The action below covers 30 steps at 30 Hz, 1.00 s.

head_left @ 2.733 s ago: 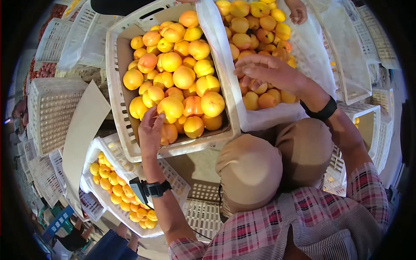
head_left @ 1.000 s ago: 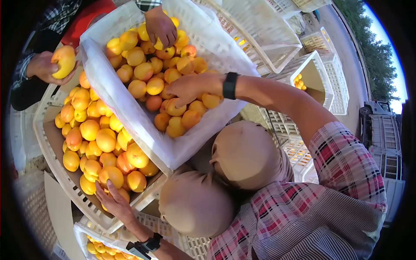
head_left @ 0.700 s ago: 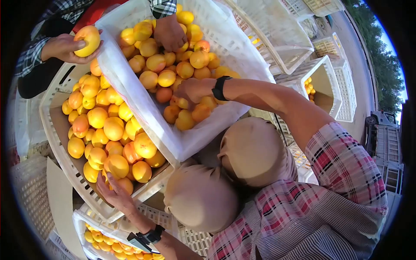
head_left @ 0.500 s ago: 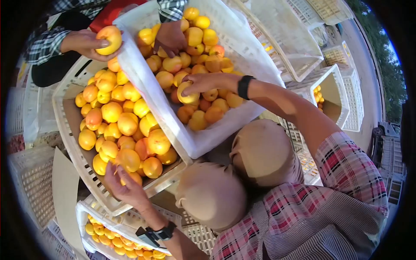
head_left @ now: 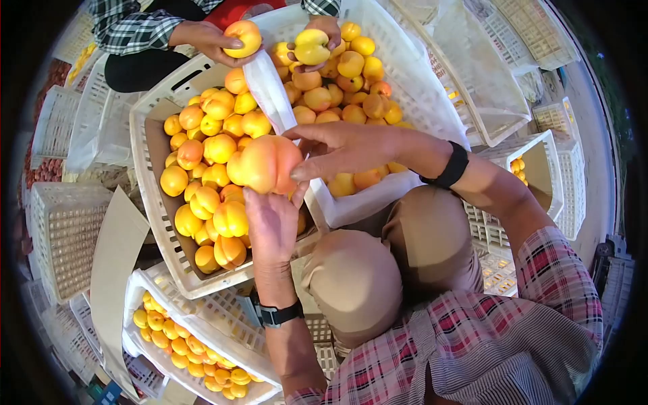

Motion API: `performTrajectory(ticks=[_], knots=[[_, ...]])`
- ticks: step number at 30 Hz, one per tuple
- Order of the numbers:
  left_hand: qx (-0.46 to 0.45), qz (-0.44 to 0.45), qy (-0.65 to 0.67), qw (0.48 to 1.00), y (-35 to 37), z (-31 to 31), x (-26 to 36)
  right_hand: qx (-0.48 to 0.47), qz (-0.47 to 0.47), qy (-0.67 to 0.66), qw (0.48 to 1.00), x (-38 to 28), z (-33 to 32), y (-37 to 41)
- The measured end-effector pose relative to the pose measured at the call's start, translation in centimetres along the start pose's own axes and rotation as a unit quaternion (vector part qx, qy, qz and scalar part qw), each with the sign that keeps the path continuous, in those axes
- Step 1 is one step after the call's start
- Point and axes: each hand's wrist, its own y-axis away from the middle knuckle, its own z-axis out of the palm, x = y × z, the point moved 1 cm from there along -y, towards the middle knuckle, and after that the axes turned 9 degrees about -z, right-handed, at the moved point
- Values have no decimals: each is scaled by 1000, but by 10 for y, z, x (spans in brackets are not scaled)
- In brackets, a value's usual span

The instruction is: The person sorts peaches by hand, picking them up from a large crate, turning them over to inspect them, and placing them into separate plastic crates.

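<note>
A large pink-orange peach is held up close to the camera, over the boundary between two crates. My left hand supports it from below, with thumb and fingertips against its underside. From the right, my right hand reaches across, its fingers curled against the peach's side. Beneath lies a white crate heaped with yellow-orange peaches. Under my right forearm stands the second crate, lined with white foam and holding more peaches.
Opposite me, another person's hands hold one peach and a yellower peach. A lower crate of smaller-looking fruit stands near my left forearm. Stacked white crates line the left; others stand right.
My right hand has come left from the lined crate, and my left hand has risen to meet it at the large peach. The other person's second hand has lifted a peach. The view has shifted.
</note>
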Motion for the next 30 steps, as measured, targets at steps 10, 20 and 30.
performTrajectory(ticks=[10,20,30], knots=[[99,62,-244,963,19,-6,1,21,-35,171,984,16,20,-4],[355,102,-309,876,78,-88,56,15,-20,41,999,22,11,-1],[420,5,-598,682,115,-176,97,-5,23,44,999,13,7,6]])
